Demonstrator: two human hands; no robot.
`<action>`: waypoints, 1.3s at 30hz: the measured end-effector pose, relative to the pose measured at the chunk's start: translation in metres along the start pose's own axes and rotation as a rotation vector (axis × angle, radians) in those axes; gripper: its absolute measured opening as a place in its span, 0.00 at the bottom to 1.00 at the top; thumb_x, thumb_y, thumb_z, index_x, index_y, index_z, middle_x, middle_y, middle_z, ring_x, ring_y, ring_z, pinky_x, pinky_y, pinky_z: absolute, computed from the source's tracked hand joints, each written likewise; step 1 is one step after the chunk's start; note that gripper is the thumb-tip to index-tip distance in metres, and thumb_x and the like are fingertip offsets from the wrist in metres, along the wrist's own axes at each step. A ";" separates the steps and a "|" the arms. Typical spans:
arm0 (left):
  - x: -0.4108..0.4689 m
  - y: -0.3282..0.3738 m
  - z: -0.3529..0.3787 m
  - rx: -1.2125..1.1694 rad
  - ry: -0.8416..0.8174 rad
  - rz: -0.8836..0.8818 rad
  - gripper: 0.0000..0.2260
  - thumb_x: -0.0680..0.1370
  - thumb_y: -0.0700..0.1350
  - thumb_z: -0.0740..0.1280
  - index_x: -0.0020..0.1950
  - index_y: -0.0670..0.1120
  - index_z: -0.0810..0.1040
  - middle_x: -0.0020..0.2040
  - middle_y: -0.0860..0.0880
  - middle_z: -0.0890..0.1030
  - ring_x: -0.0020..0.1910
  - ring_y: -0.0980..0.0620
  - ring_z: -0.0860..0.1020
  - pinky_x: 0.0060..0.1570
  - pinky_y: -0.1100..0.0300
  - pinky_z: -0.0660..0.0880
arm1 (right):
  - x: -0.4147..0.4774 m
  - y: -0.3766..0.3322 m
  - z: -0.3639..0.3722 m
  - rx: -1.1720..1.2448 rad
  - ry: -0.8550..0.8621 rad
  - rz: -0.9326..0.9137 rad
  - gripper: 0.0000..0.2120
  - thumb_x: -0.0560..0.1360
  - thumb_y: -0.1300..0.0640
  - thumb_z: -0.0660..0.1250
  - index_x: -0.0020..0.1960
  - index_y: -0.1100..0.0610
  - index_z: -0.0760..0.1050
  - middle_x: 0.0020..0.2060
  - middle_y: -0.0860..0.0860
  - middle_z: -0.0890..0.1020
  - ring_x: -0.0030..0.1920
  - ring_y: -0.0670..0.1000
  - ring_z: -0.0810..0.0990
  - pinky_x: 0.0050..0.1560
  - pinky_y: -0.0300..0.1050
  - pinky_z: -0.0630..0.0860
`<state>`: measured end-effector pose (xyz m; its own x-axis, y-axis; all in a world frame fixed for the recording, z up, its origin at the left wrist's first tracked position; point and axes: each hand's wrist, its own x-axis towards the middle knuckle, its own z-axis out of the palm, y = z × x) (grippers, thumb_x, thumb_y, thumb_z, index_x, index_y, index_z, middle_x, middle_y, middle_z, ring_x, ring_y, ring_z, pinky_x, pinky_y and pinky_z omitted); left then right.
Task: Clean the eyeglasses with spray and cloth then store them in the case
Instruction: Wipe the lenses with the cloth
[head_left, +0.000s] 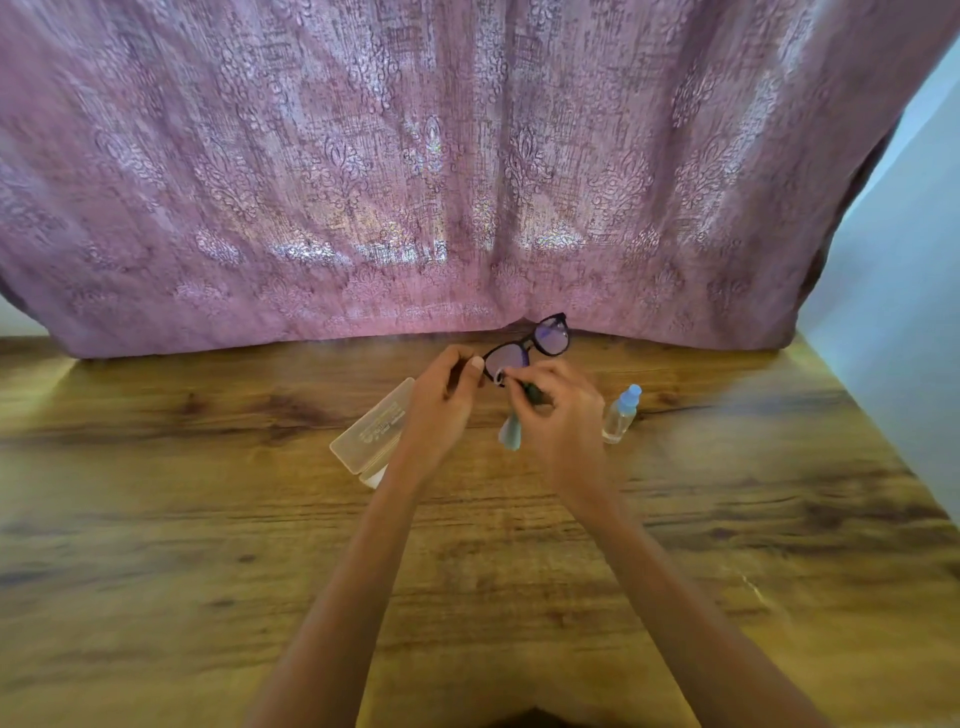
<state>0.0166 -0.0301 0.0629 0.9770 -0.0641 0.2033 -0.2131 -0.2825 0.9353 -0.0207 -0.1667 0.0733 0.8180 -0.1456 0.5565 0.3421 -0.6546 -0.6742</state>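
Observation:
Black-framed eyeglasses (543, 339) are held up above the wooden table (208, 519), tilted with one lens higher to the right. My left hand (441, 400) grips the frame at its left end. My right hand (558, 415) pinches a pale blue-grey cloth (510, 432) against the lower left lens, and a fold of the cloth hangs down below the fingers. A translucent glasses case (371, 434) lies on the table just left of my left wrist. A small clear spray bottle (621, 414) with a blue cap stands right of my right hand.
A pink patterned curtain (415, 182) hangs along the table's far edge. A pale wall (904, 312) borders the table on the right.

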 end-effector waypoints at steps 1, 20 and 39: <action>0.000 0.000 0.000 -0.001 -0.008 0.002 0.08 0.82 0.47 0.60 0.44 0.50 0.75 0.38 0.52 0.79 0.37 0.55 0.74 0.37 0.67 0.69 | -0.002 -0.001 0.001 0.000 -0.019 -0.021 0.06 0.73 0.65 0.72 0.50 0.62 0.84 0.42 0.52 0.82 0.40 0.42 0.77 0.45 0.26 0.71; -0.003 0.001 -0.002 0.010 0.022 -0.018 0.09 0.81 0.48 0.60 0.47 0.45 0.76 0.41 0.40 0.80 0.43 0.38 0.77 0.46 0.44 0.73 | 0.010 0.000 -0.005 0.028 0.021 0.015 0.06 0.74 0.65 0.71 0.50 0.62 0.84 0.43 0.54 0.82 0.41 0.48 0.80 0.45 0.38 0.77; -0.012 0.009 -0.001 0.052 -0.003 -0.033 0.09 0.82 0.46 0.60 0.48 0.44 0.76 0.42 0.46 0.81 0.38 0.52 0.75 0.41 0.51 0.72 | 0.014 -0.010 0.004 -0.012 0.000 -0.032 0.07 0.75 0.65 0.70 0.51 0.63 0.83 0.44 0.54 0.81 0.43 0.48 0.79 0.47 0.31 0.73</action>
<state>0.0029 -0.0314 0.0693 0.9836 -0.0563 0.1713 -0.1802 -0.3339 0.9252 -0.0102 -0.1592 0.0859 0.8067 -0.1241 0.5778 0.3628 -0.6679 -0.6499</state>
